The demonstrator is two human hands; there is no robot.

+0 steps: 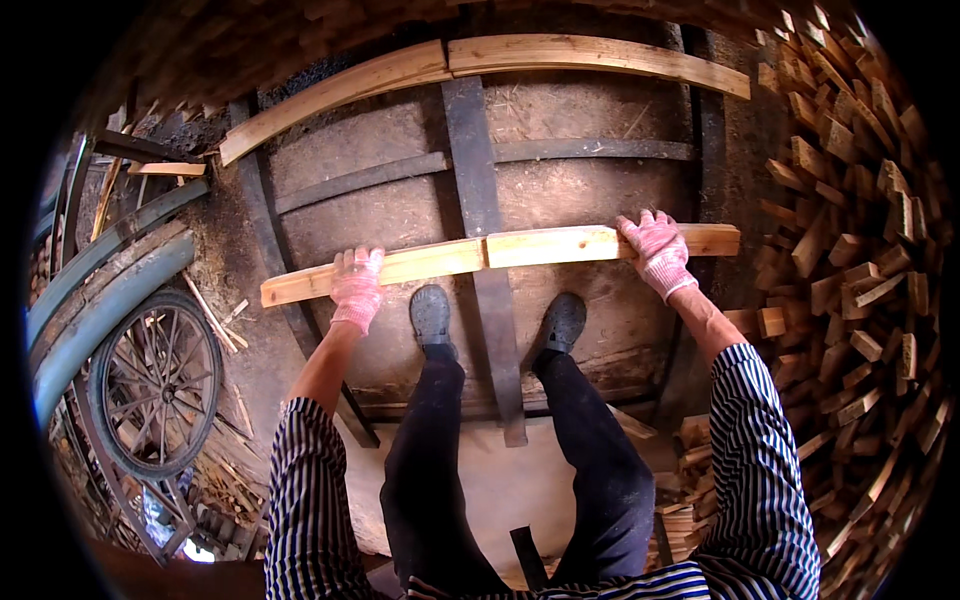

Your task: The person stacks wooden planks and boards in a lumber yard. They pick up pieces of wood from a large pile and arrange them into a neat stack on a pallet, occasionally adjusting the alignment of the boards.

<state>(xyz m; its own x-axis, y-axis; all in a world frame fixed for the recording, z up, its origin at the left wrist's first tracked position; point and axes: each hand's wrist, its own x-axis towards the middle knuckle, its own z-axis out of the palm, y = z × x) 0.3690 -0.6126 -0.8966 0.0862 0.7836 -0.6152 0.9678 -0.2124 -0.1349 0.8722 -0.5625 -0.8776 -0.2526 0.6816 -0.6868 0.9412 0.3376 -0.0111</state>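
Note:
Two pale wooden boards lie end to end across a dark metal frame, meeting over its middle bar point(472, 170). My left hand point(357, 288), in a reddish-stained work glove, is closed over the left board point(430, 261). The right board point(555, 246) is gripped near its outer end by my gloved right hand point(656, 252), with the fingers over its far edge. Their inner ends touch or nearly touch, with a slight step at the joint. Across the frame's far side rests another pair of boards, a left one point(340, 98) and a right one point(600, 55), also end to end.
A big heap of cut wood pieces point(850, 260) rises on the right. On the left stand a spoked wheel point(157, 385) and curved blue-grey metal parts point(120, 315). My shoes point(431, 315) are between the frame's bars. Wood scraps point(215, 315) litter the ground by the wheel.

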